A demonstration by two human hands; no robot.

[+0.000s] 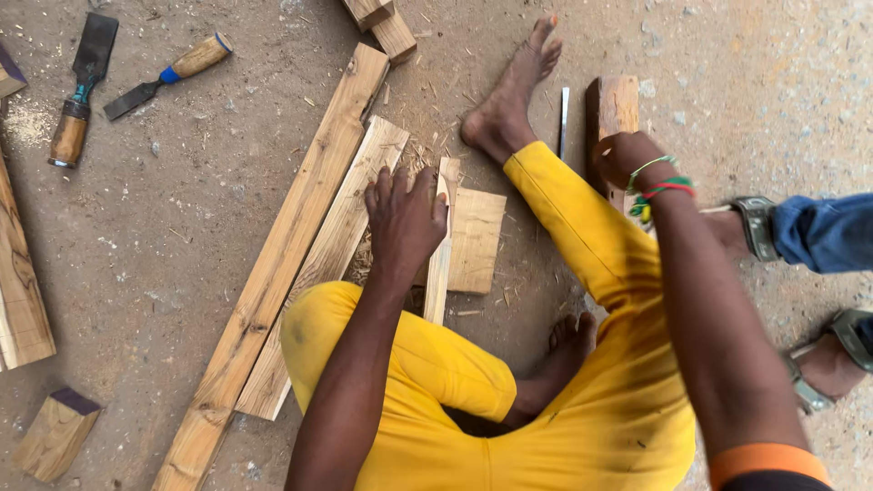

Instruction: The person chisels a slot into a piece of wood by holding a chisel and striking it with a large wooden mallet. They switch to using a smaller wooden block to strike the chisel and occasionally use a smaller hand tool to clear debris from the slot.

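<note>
Two chisels (136, 77) are lying loose on the dirt floor (182, 227) off to the left, easy to kick or step on barefoot. The left hand (403, 218) is pressing down flat, fingers spread, pinning a thin wood strip (440, 245) beside the long planks (300, 245); if it's slipping, splinters are likely. The right hand (627, 159) is closing its grip around a chunky wooden block (611, 114), right by a bare foot (509, 100), so dropping it is going to hurt.
</note>
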